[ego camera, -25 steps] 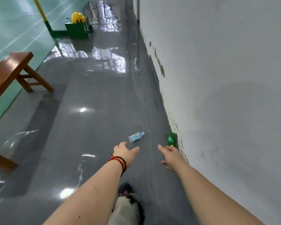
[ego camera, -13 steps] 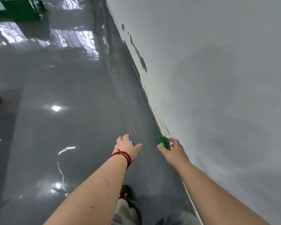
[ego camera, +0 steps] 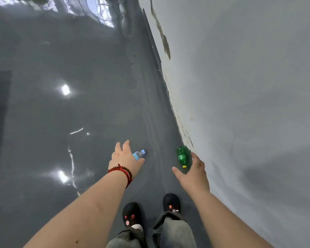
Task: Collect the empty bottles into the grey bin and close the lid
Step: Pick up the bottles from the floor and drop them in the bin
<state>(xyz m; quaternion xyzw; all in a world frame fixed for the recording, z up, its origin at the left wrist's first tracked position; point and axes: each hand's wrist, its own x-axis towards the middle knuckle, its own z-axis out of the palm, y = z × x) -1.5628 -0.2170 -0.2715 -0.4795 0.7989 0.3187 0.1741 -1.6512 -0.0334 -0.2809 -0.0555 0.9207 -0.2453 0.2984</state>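
Observation:
Two empty bottles lie on the glossy grey floor in front of my feet. A small clear bottle with a blue label and cap (ego camera: 140, 154) lies just beyond my left hand (ego camera: 124, 161), whose spread fingers partly cover it. A green bottle with a yellow cap (ego camera: 182, 156) lies at the foot of the wall. My right hand (ego camera: 192, 171) is open right beside it, thumb out, holding nothing. The grey bin is out of view.
A grey wall (ego camera: 240, 104) with peeling paint runs along the right, meeting the floor close to the green bottle. My two black shoes (ego camera: 132, 214) stand just behind the hands. The wet-looking floor (ego camera: 70, 104) stretches left and ahead.
The view has tilted down and my shoes have come into sight. Both hands have dropped closer to the bottles; the clear bottle shows again past my left hand.

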